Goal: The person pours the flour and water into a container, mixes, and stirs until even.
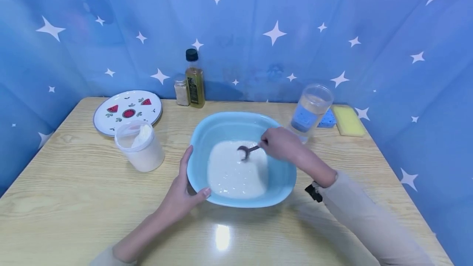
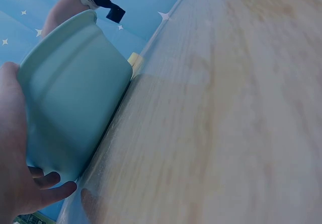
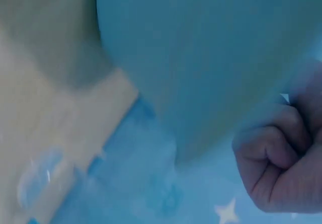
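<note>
A light blue plastic basin (image 1: pixel 242 118) holds a pool of white, wet-looking mixture (image 1: pixel 236 180). My left hand (image 1: pixel 181 198) grips the basin at its near left side, thumb over the rim and fingers against the outer wall. In the left wrist view those fingers (image 2: pixel 48 179) sit low on the basin's side, close to the tabletop. Over the basin's right side, my right hand (image 1: pixel 280 143) grips the handle of a dark spoon (image 1: pixel 254 148), whose bowl end is at the white mixture. The right wrist view shows the curled fingers (image 3: pixel 274 143) beyond the basin wall; the spoon is hidden there.
Left of the basin, a tub of white powder (image 1: pixel 142 155) stands before a watermelon-patterned plate (image 1: pixel 140 108). Behind are an oil bottle (image 1: pixel 196 85) and small jar (image 1: pixel 182 93). A cup of water (image 1: pixel 308 112), blue sponge (image 1: pixel 327 119) and yellow sponge (image 1: pixel 348 121) stand right.
</note>
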A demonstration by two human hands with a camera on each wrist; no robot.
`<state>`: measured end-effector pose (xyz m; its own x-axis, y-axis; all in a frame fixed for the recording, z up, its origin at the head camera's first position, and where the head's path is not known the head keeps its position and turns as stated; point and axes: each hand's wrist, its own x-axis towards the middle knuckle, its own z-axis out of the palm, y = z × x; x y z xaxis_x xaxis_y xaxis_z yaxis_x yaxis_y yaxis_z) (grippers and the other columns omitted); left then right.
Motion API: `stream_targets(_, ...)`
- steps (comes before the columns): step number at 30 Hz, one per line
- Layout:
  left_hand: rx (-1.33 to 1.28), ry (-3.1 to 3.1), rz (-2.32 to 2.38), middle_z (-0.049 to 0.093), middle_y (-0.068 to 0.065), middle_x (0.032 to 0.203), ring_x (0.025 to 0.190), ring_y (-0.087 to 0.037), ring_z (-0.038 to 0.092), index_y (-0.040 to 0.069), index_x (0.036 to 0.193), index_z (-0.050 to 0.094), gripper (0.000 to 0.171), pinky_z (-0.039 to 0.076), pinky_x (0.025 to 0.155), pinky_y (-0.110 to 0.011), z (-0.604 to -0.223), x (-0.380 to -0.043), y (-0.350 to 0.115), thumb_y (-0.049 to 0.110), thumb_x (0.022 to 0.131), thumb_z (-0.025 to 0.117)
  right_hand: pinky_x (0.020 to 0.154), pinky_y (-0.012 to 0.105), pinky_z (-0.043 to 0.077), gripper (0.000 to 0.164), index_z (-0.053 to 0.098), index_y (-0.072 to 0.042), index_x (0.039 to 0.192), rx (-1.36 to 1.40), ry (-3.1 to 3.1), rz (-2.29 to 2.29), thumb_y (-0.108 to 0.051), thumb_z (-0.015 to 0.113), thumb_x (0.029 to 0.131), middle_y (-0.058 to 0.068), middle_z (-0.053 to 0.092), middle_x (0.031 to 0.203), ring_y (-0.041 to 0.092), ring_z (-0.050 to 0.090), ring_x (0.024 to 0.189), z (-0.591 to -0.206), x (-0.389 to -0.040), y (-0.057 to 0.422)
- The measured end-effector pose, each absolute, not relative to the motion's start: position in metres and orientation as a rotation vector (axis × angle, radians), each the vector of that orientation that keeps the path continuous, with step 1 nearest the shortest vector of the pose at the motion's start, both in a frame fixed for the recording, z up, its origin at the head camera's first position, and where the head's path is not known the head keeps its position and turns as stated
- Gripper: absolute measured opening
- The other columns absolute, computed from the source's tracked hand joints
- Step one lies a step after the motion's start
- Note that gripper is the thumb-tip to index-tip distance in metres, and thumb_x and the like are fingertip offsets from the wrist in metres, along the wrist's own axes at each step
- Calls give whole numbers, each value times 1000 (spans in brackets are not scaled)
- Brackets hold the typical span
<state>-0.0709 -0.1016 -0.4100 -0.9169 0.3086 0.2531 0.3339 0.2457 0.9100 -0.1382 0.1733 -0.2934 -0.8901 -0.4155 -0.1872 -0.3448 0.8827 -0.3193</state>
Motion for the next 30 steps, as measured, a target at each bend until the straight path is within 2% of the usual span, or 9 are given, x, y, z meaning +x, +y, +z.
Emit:
stream_targets(7, -653, -2458, -1807, 33, -13, 144, 120, -26, 46, 32, 149, 1, 103, 31, 101, -50, -410, -71, -102, 24, 75, 73, 46, 21, 28, 36, 55, -13, 55, -732, 2540, -573, -9, 52, 91, -7, 36, 48, 6, 28, 43, -296, -124, 169)
stream_targets(14, -631, -2466, -1815, 33, -13, 143, 120, -26, 46, 32, 149, 2, 103, 31, 101, -51, -408, -71, -102, 19, 75, 73, 46, 22, 29, 33, 56, -10, 56, -654, 2631, -431, -10, 55, 89, -7, 36, 47, 7, 28, 43, -281, -131, 191)
stream_targets(18, -630, -2482, -1825, 32, -12, 144, 120, -26, 45, 33, 148, 1, 104, 30, 102, -49, -409, -72, -101, 20, 76, 73, 45, 23, 29, 35, 55, -9, 56, -599, 2665, -470, -10, 52, 91, -5, 36, 48, 8, 29, 43, -275, -137, 199)
stream_targets(22, -626, -2484, -1827, 33, -12, 143, 119, -25, 47, 34, 148, 1, 104, 32, 101, -48, -409, -72, -100, 21, 75, 74, 45, 26, 30, 33, 63, -4, 66, -471, 2711, -550, -13, 48, 95, -2, 36, 50, 11, 29, 44, -269, -145, 201)
stream_targets(26, -628, -2478, -1828, 33, -12, 143, 118, -25, 47, 33, 148, 1, 103, 34, 100, -48, -409, -72, -101, 22, 75, 73, 46, 28, 29, 32, 65, -4, 72, -423, 2768, -576, -16, 48, 96, -2, 35, 51, 12, 29, 45, -274, -155, 196)
stream_targets(30, -637, -2467, -1829, 34, -13, 143, 118, -25, 47, 32, 148, 1, 104, 33, 100, -49, -409, -73, -103, 23, 75, 73, 46, 27, 29, 34, 64, -6, 70, -414, 2789, -565, -17, 47, 96, -1, 37, 51, 12, 29, 45, -286, -165, 188)
